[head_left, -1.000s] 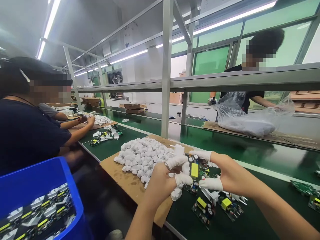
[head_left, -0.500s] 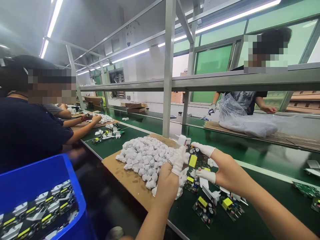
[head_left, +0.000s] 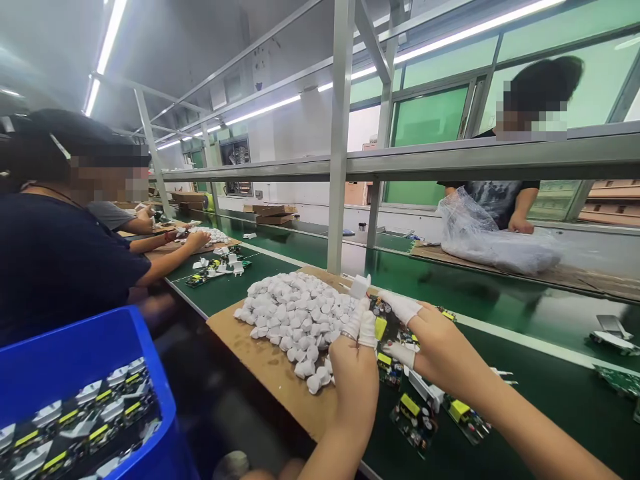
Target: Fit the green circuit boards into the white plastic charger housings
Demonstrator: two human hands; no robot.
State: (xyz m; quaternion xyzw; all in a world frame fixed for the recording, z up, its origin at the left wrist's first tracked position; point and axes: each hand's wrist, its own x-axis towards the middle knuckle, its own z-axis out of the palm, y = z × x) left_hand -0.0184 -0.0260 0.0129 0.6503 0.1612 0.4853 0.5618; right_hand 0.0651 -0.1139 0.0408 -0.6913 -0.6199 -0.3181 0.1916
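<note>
Both hands meet over the near edge of the green belt (head_left: 525,373). The left hand (head_left: 356,373) and right hand (head_left: 440,350), white cots on their fingertips, pinch a circuit board (head_left: 383,327) between them, with a white plug shell (head_left: 360,287) at its top end; the fingers are closed on the board, raised just above the belt.

Left of the hands a heap of white shells (head_left: 295,317) lies on a cardboard sheet (head_left: 260,363), touching the left wrist's side. Under and right of the hands more boards (head_left: 417,417) lie on the belt, close together. A blue bin (head_left: 85,360) of boards sits at the near left. A steel post (head_left: 339,133) rises just behind the heap, carrying a rail (head_left: 475,160) across the view.

Further left a person in a dark shirt (head_left: 55,267) works at another heap. Across the belt another person handles a clear bag (head_left: 495,240). The belt to the right is mostly bare, with a few parts (head_left: 613,333) at the far edge.
</note>
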